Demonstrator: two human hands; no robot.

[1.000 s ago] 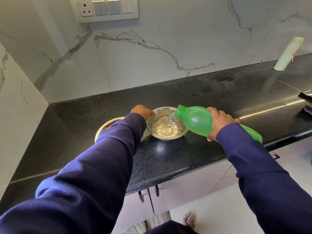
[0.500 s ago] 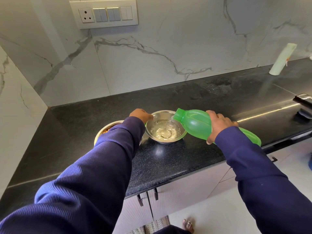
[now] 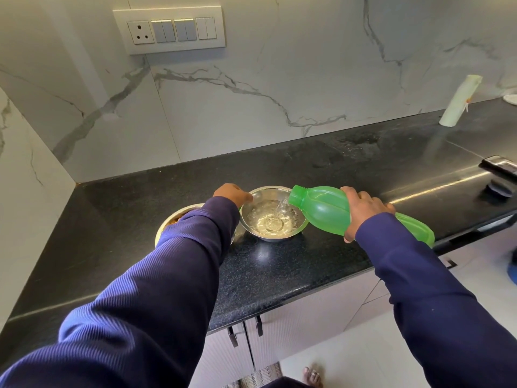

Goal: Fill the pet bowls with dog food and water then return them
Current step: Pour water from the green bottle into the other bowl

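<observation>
A steel bowl (image 3: 253,233) stands on the black counter (image 3: 293,264) with water pooling inside it. My right hand (image 3: 363,210) grips a green plastic bottle (image 3: 321,210), tipped so its open mouth hangs over the bowl's right rim; a thin stream of water runs into the bowl. My left hand (image 3: 232,193) rests on the bowl's left rim; a bit of green shows under it. A second steel bowl (image 3: 173,222) with brown dog food sits just to the left, mostly hidden by my left sleeve.
A marble wall with a switch panel (image 3: 169,29) backs the counter. A pale paper roll (image 3: 458,100) leans on the wall at the far right. A dark stove edge (image 3: 500,170) is at the right. Cabinet doors and floor lie below the counter's front edge.
The bottle stays tipped and water keeps pouring; the water in the bowl has risen. Both hands hold their places.
</observation>
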